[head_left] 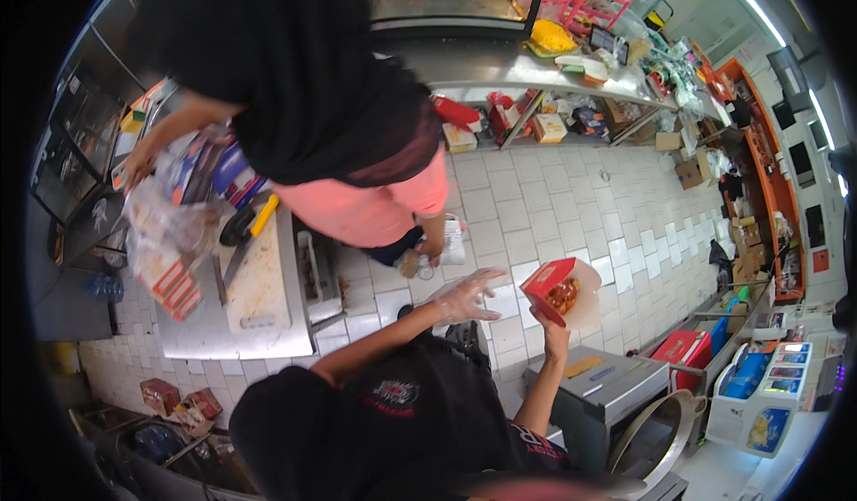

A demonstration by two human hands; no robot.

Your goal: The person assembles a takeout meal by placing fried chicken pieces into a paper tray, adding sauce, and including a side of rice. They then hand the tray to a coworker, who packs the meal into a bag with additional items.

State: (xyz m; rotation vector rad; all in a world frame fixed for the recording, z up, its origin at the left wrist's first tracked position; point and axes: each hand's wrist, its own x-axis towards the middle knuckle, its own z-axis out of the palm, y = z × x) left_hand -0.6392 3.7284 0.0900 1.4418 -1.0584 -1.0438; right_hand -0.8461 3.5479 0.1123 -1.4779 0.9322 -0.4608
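Observation:
My left hand (466,298), in a clear plastic glove, reaches forward with its fingers spread and nothing in them. My right hand (550,316) is closed around a red paperboard food box (544,278) with an open top and a pale flap. Inside the box lie reddish-brown glazed food pieces (563,295). A gap separates my left hand from the box. Just ahead stands another person (339,108) in a black top and pink garment. That person's lower hand (432,244) is near small clear cups (412,264), but its grip is unclear.
At left, a metal table (192,340) bears a cutting board (259,296), a yellow-handled knife (259,224) and plastic bags (165,224). A steel counter (473,64) runs along the back. A grey metal unit (607,380) stands at my right, beside a large round pan (656,434).

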